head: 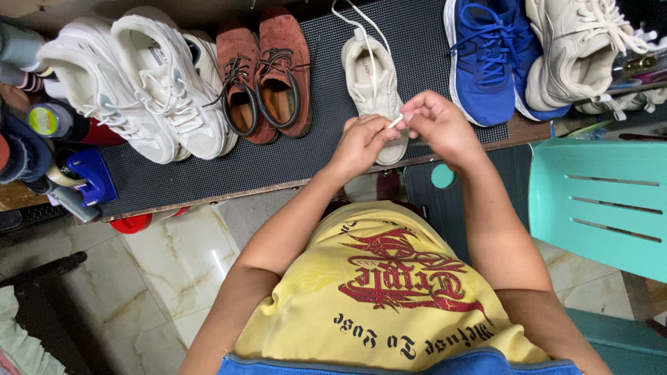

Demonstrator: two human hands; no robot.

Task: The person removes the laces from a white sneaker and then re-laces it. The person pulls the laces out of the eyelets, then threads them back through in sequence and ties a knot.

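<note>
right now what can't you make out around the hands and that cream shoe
Head view:
- Cream shoe: heel end hidden behind both hands.
- White lace: only its tip shows between left hand and right hand; each grip is unclear.
- Beige sneaker: cut off by the top edge.

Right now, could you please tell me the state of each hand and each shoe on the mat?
left hand: pinching the lace tip
right hand: pinching the same lace tip
white lace: partly loose, running up from the cream shoe
cream shoe: upright, single, lace partly out
brown shoes: paired, laced
blue shoe: upright, laced
white sneakers: side by side, laced
</note>
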